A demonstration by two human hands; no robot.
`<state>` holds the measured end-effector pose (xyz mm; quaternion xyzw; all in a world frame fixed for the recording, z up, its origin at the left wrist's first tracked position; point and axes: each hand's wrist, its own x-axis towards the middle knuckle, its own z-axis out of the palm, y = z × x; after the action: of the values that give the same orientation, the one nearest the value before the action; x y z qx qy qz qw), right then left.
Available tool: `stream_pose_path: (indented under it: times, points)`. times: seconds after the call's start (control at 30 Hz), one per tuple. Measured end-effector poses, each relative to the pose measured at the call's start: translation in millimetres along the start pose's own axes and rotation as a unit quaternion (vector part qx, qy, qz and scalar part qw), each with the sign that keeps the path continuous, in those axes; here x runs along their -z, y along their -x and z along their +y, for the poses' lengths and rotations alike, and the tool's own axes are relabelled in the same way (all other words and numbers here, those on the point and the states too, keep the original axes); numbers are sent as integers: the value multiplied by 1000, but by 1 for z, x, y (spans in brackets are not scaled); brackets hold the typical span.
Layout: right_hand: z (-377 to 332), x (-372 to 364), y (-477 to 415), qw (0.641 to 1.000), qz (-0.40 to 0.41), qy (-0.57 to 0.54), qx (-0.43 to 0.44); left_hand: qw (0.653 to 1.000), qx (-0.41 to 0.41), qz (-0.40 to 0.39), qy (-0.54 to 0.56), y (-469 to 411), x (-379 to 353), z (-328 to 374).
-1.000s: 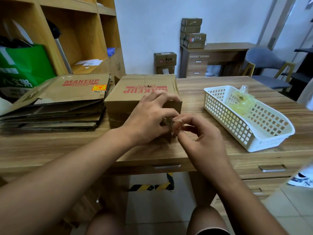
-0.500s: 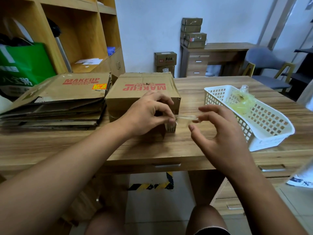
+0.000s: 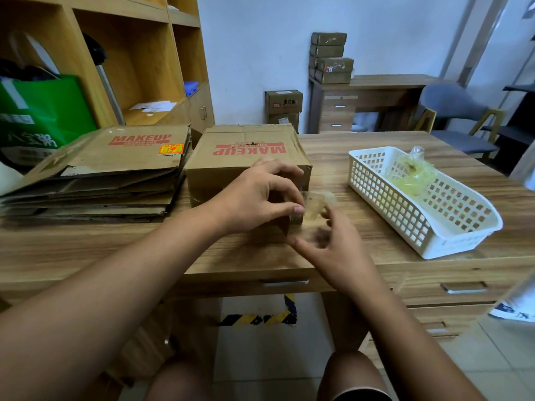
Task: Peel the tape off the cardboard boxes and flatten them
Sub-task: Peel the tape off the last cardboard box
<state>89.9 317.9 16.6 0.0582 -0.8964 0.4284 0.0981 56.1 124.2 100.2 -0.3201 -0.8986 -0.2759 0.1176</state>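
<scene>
A brown cardboard box [image 3: 246, 157] printed MAKEUP stands upright on the wooden table [image 3: 333, 157]. My left hand [image 3: 260, 195] grips its near right corner, fingers curled over the top edge and thumb on the front face. A short crumpled piece of clear tape [image 3: 315, 202] sticks out from that corner. My right hand [image 3: 335, 250] is just below and right of it, blurred, with its upper fingertips pinching the tape and the other fingers spread.
A stack of flattened MAKEUP boxes [image 3: 95, 175] lies left of the box. A white plastic basket [image 3: 428, 227] holding a wad of peeled tape [image 3: 411, 175] sits on the right. A green bag [image 3: 43, 117] and wooden shelves stand at the left.
The right hand pulled the tape out to the right, then came back down and left toward the corner. The tape now looks slack and crumpled. The left hand stayed on the box corner.
</scene>
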Motion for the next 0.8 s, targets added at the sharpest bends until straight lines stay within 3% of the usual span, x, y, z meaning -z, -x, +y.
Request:
stream_pose_path:
  times: [0.17, 0.33, 0.53, 0.67, 0.8]
  points:
    - [-16, -23, -10, 993, 22, 101, 53, 999, -4, -8, 32, 1, -3, 3]
    - [-13, -21, -20, 999, 23, 43, -5, 997, 22, 47, 60, 7, -8, 0]
    - [-12, -20, -24, 999, 11, 38, -14, 991, 12, 88, -99, 11, -10, -1]
    - [-13, -17, -25, 998, 20, 64, -11, 996, 53, 8, -67, 19, -4, -3]
    - [-14, -17, -26, 996, 18, 86, 17, 995, 92, -2, -36, 26, -4, -4]
